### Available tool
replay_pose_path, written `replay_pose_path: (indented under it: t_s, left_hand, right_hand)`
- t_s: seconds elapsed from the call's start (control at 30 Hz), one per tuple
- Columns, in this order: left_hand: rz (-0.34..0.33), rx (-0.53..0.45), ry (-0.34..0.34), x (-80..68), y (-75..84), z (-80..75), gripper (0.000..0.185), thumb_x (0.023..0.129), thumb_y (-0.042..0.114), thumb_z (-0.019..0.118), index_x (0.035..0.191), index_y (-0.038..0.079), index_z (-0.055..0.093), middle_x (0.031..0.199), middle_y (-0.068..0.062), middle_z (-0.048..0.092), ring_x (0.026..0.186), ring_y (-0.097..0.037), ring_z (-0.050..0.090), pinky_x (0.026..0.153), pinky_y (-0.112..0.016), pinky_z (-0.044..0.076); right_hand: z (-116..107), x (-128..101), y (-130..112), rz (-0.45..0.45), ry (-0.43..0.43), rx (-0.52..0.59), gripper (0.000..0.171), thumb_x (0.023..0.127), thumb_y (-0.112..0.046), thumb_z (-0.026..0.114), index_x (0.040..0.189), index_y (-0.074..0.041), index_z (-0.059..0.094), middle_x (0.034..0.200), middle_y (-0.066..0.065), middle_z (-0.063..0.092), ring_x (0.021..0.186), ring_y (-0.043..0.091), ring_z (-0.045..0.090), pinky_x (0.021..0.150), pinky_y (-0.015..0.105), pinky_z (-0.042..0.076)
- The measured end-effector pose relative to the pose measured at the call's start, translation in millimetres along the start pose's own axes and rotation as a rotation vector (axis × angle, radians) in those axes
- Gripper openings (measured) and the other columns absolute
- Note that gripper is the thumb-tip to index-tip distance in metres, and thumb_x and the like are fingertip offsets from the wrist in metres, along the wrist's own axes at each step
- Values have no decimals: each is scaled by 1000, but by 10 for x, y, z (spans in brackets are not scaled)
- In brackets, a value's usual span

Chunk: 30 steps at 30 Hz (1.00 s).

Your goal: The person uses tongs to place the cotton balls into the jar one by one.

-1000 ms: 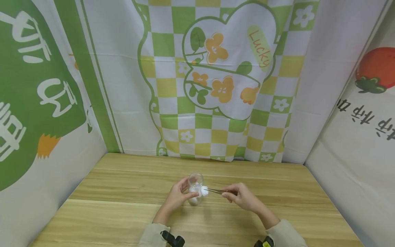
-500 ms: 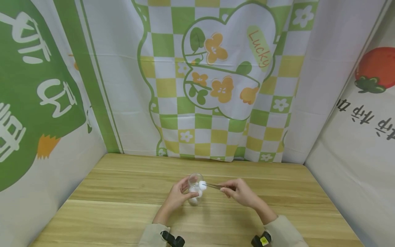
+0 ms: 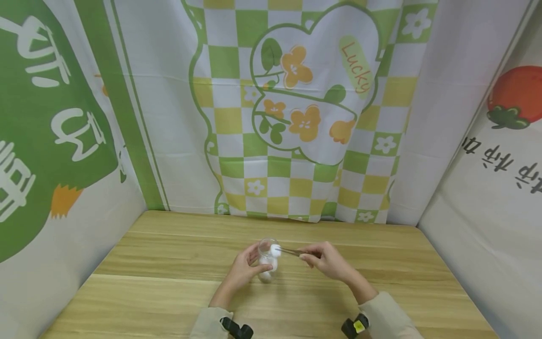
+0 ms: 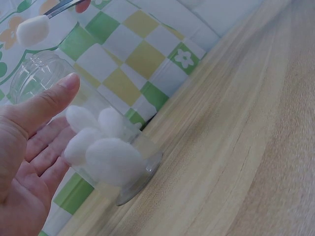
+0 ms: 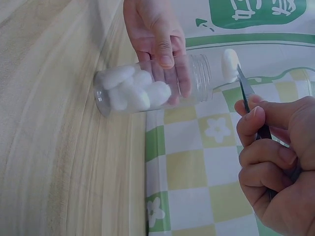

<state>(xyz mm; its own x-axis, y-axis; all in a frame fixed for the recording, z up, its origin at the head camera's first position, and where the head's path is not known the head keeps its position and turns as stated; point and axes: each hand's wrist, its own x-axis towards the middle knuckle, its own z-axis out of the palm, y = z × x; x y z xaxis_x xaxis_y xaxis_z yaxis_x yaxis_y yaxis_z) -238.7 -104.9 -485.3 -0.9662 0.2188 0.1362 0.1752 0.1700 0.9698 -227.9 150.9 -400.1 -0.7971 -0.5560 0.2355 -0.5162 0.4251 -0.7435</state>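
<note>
My left hand (image 3: 244, 270) holds a clear jar (image 5: 196, 81) upright on the table, its thumb across the near side and its fingers behind. Several white cotton balls (image 4: 115, 161) lie in the lower part of the jar. In the right wrist view, my right hand (image 5: 280, 152) pinches a pair of metal tweezers (image 5: 245, 87) between thumb and fingers. The tweezers' tips grip another cotton ball (image 5: 229, 65) just outside the jar's threaded, lidless mouth. From the head view this cotton ball overlaps the right side of the jar's rim.
The wooden table (image 3: 178, 245) extends around both hands. A curtain with green and yellow checks (image 3: 279, 183) hangs along its back edge. Printed cloth walls stand at the left (image 3: 127, 197) and right (image 3: 466, 226).
My right hand has moved up and left with the tweezers, raising the gripped cotton ball from beside the jar to its rim. The left hand and jar have stayed in place.
</note>
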Motion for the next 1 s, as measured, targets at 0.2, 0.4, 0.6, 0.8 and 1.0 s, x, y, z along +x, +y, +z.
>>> replay_pose_path:
  t_s: [0.2,0.4,0.6,0.8,1.0]
  left_hand:
    - [2,-1,-12,-1,-7,-8,73,80,17,78,142,1,42,145,-24,48,136,-41,45,116,-50,39]
    - [0,9,-21,-1,-22,-18,74,81,18,77,144,1,40,146,-23,47,137,-41,44,117,-50,38]
    - [9,13,3,3,-11,-8,72,80,16,78,142,0,43,143,-24,50,135,-41,47,116,-50,40]
    - [7,13,12,2,-7,2,72,80,16,78,141,0,43,142,-24,51,134,-41,48,115,-51,40]
    - [-3,9,12,7,-17,5,72,80,17,78,142,1,43,142,-24,51,134,-41,48,115,-51,40]
  right_hand:
    - [17,51,-6,24,-3,-6,26,94,-9,60,110,10,67,62,17,59,49,-5,32,42,12,28]
    - [31,115,12,7,0,-20,23,94,-8,60,107,9,69,63,18,60,49,-6,33,42,11,28]
    - [48,170,23,20,-1,-34,24,94,-10,60,108,7,69,63,16,60,49,-5,34,42,12,30]
    - [74,207,34,4,1,-24,22,94,-8,60,106,7,70,62,17,60,48,-5,34,41,11,29]
    - [92,217,56,7,0,-12,22,94,-8,60,106,8,70,62,16,59,48,-5,34,41,11,29]
